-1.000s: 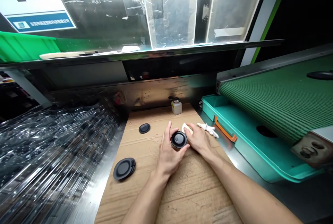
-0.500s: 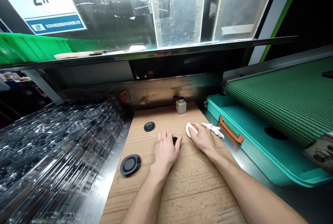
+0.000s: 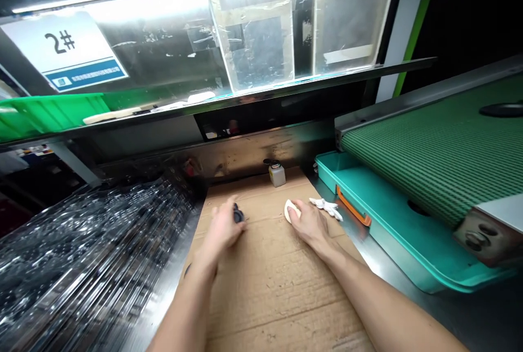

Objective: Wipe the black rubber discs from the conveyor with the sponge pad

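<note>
The left hand (image 3: 223,226) lies low over the cardboard (image 3: 278,286), left of centre, and is blurred. A small black disc (image 3: 238,214) shows at its fingertips, on the side towards the other hand, and touches them. The fingers look half curled, but the blur hides whether they grip the disc or only rest against it.

The right hand (image 3: 310,224) lies palm down on the cardboard, well apart from the left. Its fingers are bent over a white pad (image 3: 291,209) and pin it to the sheet. Only the pad's rounded left edge shows past the fingertips. The disc and the pad sit between the two hands, the disc near the left hand and the pad under the right, with bare cardboard between them.

A crumpled white cloth (image 3: 327,207) lies just right of the right hand, near the cardboard's edge. A small bottle (image 3: 277,173) with a dark cap stands upright at the far end of the sheet, beyond both hands.

On the right, a teal tray (image 3: 388,232) with an orange handle (image 3: 353,207) sits under the end of a green belt (image 3: 429,156). Stacked clear plastic trays (image 3: 90,248) fill the left side. Above them, a green bin (image 3: 49,115) stands on a shelf below a sign (image 3: 65,49) marked "2#".
</note>
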A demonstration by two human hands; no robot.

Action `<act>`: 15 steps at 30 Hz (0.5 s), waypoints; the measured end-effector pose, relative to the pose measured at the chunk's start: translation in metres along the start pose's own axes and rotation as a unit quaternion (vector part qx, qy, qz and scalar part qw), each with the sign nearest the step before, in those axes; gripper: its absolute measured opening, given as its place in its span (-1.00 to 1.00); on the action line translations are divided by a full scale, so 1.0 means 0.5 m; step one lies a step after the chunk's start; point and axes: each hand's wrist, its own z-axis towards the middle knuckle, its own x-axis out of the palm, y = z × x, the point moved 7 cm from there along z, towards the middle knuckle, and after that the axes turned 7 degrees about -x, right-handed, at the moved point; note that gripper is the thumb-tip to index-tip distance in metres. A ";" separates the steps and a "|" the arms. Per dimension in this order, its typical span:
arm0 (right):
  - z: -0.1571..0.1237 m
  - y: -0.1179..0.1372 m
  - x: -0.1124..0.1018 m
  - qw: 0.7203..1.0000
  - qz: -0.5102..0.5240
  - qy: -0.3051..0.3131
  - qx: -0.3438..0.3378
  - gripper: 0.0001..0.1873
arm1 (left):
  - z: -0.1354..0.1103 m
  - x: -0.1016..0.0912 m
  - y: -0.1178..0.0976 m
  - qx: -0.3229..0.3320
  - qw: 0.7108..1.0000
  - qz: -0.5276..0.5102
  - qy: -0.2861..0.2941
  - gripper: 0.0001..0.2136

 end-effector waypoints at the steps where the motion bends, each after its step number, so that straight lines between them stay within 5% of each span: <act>1: 0.000 -0.001 0.000 1.000 -0.002 0.001 0.002 -0.59 | 0.025 -0.017 0.006 0.004 0.999 0.043 -0.003 -0.25; 6: 0.005 -0.004 0.006 1.000 0.005 0.011 0.010 -0.60 | 0.102 -0.027 0.046 0.018 0.970 0.233 0.073 -0.20; 10: 0.006 -0.005 0.008 1.000 0.003 0.013 0.007 -0.60 | 0.121 -0.008 0.060 0.018 0.954 0.283 0.100 -0.23; 12: 0.006 -0.006 0.008 1.000 0.001 0.015 0.009 -0.60 | 0.119 -0.004 0.037 0.026 0.950 0.299 0.085 -0.22; 15: 0.005 -0.006 0.007 1.000 -0.001 0.012 0.009 -0.61 | 0.064 0.000 -0.062 0.063 0.962 0.260 0.043 -0.34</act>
